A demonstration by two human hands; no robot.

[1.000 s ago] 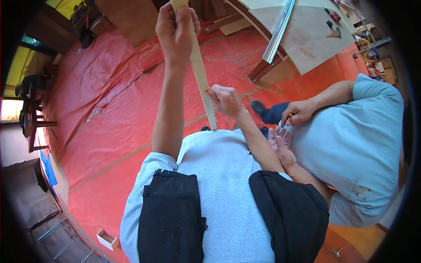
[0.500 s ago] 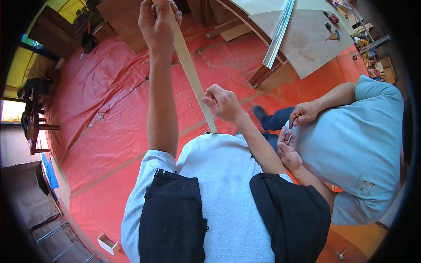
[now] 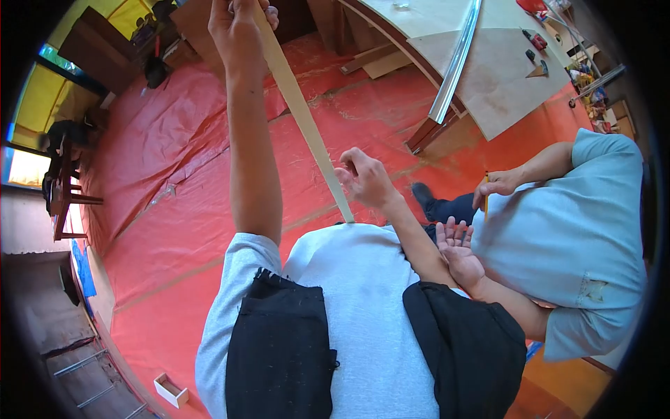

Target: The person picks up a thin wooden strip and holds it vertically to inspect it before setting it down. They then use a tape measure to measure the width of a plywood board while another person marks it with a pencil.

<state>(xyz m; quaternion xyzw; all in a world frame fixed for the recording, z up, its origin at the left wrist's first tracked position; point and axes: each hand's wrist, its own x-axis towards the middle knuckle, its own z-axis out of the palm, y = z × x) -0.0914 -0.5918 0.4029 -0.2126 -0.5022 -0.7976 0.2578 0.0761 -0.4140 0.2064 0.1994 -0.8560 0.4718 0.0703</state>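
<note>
One wooden strip point(image 3: 298, 105), left hand point(image 3: 241, 24) clasping high, right hand point(image 3: 368, 180) loosely curled, contact unclear

The red plastic sheet point(image 3: 174, 230) looks glossy and wrinkled; over it, the strip point(image 3: 305, 115) looks like matt wood. At the sheet's far side, a shiny metal profile point(image 3: 459, 63) crosses the matt wooden counter point(image 3: 495, 84).

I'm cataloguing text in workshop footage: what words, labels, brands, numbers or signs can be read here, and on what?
No text can be read.
Mark on the co-worker's shirt: too blurred to read.
Red tool: any label is too small to read.
Pale strip: no lettering visible.
</note>
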